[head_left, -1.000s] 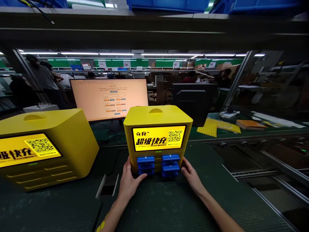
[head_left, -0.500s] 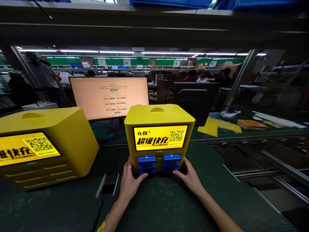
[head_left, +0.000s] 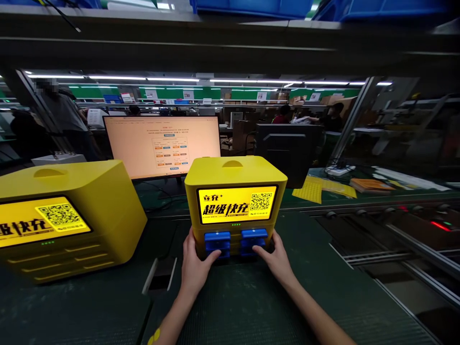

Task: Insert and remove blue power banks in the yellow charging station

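A yellow power bank rental station (head_left: 235,172) stands in front of me, its lit screen (head_left: 237,204) showing black lettering and a QR code. Blue power banks stick out of its front in two columns, a left stack (head_left: 217,243) and a right stack (head_left: 253,241). My left hand (head_left: 197,263) is closed round the station's lower left side, thumb against the left stack. On the other side my right hand (head_left: 276,258) grips the lower right corner, its thumb on the right stack. Fingers of both hands are partly hidden beside the station.
A second yellow station (head_left: 132,211) stands on the left, its screen lit. Behind are a lit monitor (head_left: 140,143) and a dark monitor back (head_left: 287,153). Yellow sheets (head_left: 308,189) lie at right, beyond conveyor rails (head_left: 413,244). Several people work in the background.
Both thumbs have moved up slightly from the lower edge onto the blue power banks. A red light now shows at the far right. The station stays nearly in place.
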A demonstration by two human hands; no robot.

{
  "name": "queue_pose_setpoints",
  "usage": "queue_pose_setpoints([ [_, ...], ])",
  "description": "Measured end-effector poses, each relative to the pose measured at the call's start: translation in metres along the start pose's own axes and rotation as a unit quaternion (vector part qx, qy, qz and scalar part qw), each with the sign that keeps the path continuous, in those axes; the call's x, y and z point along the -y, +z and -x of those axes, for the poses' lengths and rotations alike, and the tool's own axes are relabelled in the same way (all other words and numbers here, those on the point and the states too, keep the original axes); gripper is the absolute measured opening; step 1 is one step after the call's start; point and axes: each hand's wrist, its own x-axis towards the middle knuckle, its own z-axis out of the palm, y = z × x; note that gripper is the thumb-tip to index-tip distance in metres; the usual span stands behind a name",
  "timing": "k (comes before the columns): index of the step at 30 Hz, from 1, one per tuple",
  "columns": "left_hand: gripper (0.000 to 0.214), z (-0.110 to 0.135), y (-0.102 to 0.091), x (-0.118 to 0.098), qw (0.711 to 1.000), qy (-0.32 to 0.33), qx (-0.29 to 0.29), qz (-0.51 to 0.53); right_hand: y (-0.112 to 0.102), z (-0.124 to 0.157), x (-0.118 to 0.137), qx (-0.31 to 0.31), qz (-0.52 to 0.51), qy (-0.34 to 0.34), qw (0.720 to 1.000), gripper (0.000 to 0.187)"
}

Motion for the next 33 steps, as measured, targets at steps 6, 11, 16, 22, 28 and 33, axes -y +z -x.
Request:
queue_pose_setpoints([
  [6,0.087,-0.002,0.006,-0.007,0.998,-0.025,-0.033,0.049,0.004,-0.004,0.006,-0.028,-0.038,-0.009,0.999,0.081],
  [11,0.089,-0.001,0.005,-0.01,0.999,-0.007,-0.04,0.036,0.003,-0.004,0.027,-0.042,-0.01,-0.029,0.999,0.083],
  [16,0.093,-0.008,0.008,-0.029,0.989,-0.012,-0.08,0.128,0.014,-0.009,0.045,-0.087,-0.11,-0.003,0.99,0.085],
  [22,0.094,-0.009,0.008,-0.032,0.99,-0.027,-0.076,0.119,0.013,-0.011,0.042,-0.069,-0.097,-0.007,0.993,0.084],
  [28,0.093,-0.01,0.007,-0.031,0.993,-0.031,-0.078,0.079,0.015,-0.013,0.041,-0.075,-0.102,-0.008,0.992,0.082],
  [33,0.098,-0.016,0.007,-0.026,0.994,-0.056,-0.074,0.062,0.016,-0.013,0.038,-0.087,-0.115,-0.011,0.989,0.08],
])
